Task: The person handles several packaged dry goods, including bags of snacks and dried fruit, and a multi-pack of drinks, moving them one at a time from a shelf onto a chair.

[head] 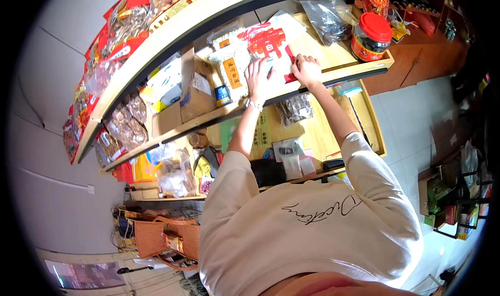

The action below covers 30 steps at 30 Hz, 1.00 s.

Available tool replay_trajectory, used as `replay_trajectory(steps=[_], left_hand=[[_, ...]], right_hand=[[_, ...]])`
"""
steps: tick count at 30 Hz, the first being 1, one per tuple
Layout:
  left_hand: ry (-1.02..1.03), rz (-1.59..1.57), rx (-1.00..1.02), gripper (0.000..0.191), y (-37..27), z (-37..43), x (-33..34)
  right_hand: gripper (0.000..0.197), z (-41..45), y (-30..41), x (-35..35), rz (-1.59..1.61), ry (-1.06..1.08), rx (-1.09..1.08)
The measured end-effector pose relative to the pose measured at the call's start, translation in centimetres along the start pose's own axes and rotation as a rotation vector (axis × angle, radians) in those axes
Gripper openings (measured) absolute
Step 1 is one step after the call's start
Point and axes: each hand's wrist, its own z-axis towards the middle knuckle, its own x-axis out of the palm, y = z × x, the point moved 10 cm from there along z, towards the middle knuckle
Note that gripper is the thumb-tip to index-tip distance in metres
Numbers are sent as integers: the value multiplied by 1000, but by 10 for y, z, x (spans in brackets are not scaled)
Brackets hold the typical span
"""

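My left hand (256,77) reaches onto the middle shelf, a bracelet at its wrist. It lies at the side of a red-and-white plastic bag (269,42), beside a clear packet of pale dried goods (232,71) with an orange label. Whether its fingers grip the bag cannot be made out. My right hand (307,70) has curled fingers at the bag's red right edge (290,63); its fingertips are partly hidden. Glare washes out the bag's lower part between both hands.
Left of the hands stand a cardboard box (197,87) and a small blue can (222,95). A red-lidded jar (372,36) and a clear bag of dark goods (326,20) sit rightward. The upper shelf edge (187,24) overhangs. Below, another shelf holds a bag of dark dried goods (295,110).
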Motion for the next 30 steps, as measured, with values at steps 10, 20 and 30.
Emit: replay_trajectory(steps=[10,20,30], left_hand=[[229,100,62,64,1,14,19],[316,194,-17,64,-8,16,24],[-250,-119,-209,32,-3,2,-53]], right_hand=[[23,-1,-6,-2,57,16,62],[26,0,-13,9,57,96,73],[25,1,-3,7,241,167,31]])
